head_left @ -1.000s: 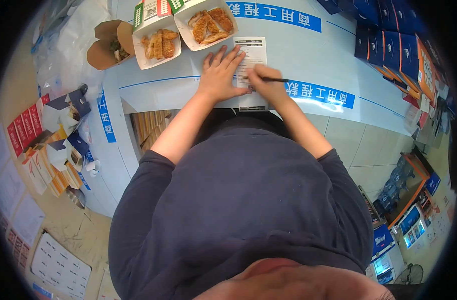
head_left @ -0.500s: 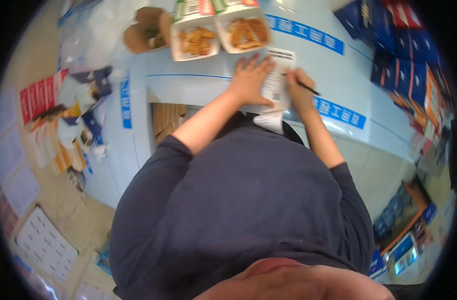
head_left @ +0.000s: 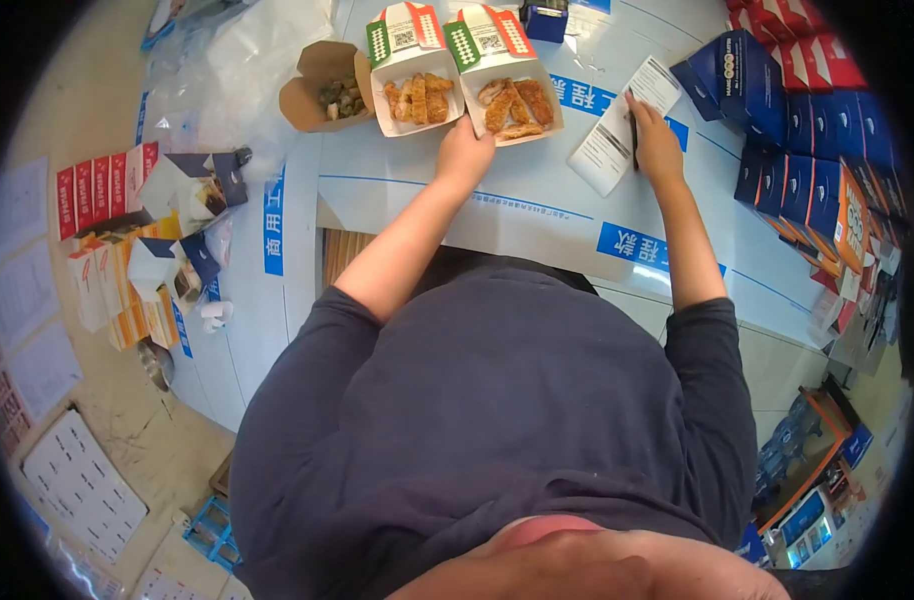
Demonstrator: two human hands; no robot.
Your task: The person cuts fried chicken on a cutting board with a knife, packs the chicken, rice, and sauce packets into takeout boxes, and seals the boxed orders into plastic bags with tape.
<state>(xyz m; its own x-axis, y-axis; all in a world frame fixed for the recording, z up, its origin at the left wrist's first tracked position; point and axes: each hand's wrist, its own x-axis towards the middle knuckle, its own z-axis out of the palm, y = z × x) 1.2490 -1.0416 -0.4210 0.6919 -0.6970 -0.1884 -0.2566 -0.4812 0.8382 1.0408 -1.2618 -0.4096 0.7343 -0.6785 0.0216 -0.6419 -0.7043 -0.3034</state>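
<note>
My left hand (head_left: 466,155) closes on the near left corner of an open takeaway box (head_left: 511,128) of fried chicken pieces. A second open box (head_left: 417,120) of fried chicken stands against it on the left. Both have green and red printed lids folded back. To their left is a brown paper box (head_left: 323,124) with dark food inside. In my right hand (head_left: 659,148) is a black pen (head_left: 634,138), held along the fingers. That hand rests at the right edge of a long printed receipt (head_left: 607,150) lying slanted on the table.
Blue and red folded boxes (head_left: 807,130) are stacked at the right. Clear plastic bags (head_left: 262,75) lie at the back left. Red cartons (head_left: 102,190) and opened packaging (head_left: 192,190) fill the left side. The table (head_left: 397,210) has a film with blue printed strips.
My left hand has left the receipt and moved to the chicken box. The receipt has shifted right and away from my body, along with my right hand and the pen.
</note>
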